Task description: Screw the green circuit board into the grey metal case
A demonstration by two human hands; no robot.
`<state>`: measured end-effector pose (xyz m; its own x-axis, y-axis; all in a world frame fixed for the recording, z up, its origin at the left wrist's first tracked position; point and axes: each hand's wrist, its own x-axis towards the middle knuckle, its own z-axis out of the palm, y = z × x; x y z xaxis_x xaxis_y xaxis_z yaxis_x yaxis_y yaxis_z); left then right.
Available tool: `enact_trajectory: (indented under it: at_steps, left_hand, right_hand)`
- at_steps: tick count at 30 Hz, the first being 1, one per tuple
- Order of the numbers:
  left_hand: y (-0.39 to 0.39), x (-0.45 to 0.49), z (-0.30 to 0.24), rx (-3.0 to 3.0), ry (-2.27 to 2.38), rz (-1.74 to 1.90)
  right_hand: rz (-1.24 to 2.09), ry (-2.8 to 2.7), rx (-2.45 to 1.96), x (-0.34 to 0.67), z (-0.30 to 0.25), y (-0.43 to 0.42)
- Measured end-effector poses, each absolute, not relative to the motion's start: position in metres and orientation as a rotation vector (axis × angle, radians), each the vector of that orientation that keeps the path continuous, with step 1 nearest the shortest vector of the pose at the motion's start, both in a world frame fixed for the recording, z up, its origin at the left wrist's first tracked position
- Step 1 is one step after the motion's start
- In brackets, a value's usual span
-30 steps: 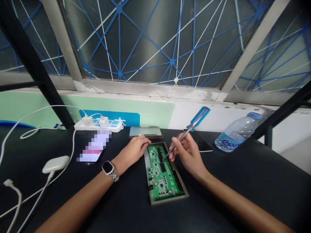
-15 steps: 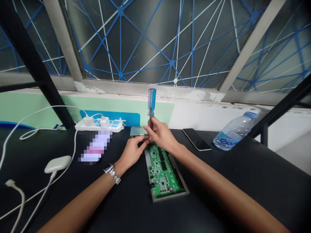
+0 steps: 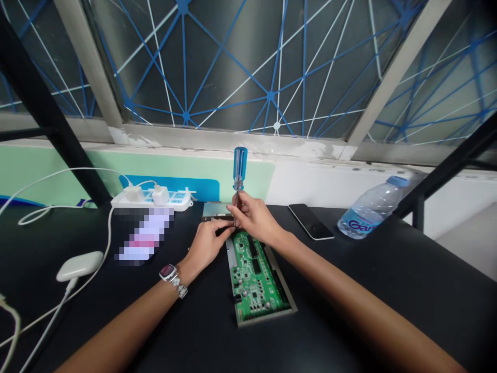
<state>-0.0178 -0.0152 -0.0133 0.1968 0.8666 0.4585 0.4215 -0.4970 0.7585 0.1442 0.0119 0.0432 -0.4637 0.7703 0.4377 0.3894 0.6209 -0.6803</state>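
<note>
- On the table (image 3: pixel 186 331): circuit board (image 3: pixel 252 282).
- At its far end, my right hand (image 3: pixel 254 215) grasps the screwdriver (image 3: pixel 239 166).
- Left hand (image 3: pixel 207 244) beside it; holding what, I cannot tell.
- Probably I'm seating the screwdriver; turning calls for steadiness.

Circuit board (image 3: pixel 265 282), lower centre: green, black chips (image 3: pixel 257 266). Screwdriver (image 3: pixel 239 165), mid-frame: handle blue, part clear. Bench (image 3: pixel 330 321) black. Window (image 3: pixel 233 72), upper frame: dark, crisscrossed blue and white lines. Bottle label (image 3: pixel 353 226), right: blue.
</note>
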Motion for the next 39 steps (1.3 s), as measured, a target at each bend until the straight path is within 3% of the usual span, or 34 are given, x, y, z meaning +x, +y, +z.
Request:
enact_trajectory:
  at_steps: [13,29,39]
  left_hand:
    - [-0.014,-0.014,-0.017,2.006,1.145,1.274]
    - [-0.015,-0.012,-0.015,1.921,1.179,1.256]
    - [-0.015,-0.013,-0.016,1.907,1.171,1.267]
  right_hand:
    - [0.851,-2.203,-0.876,0.154,0.052,0.018]
    - [-0.085,-1.974,-1.330,0.141,0.092,0.013]
    - [0.052,-2.031,-1.260,0.142,0.088,0.015]
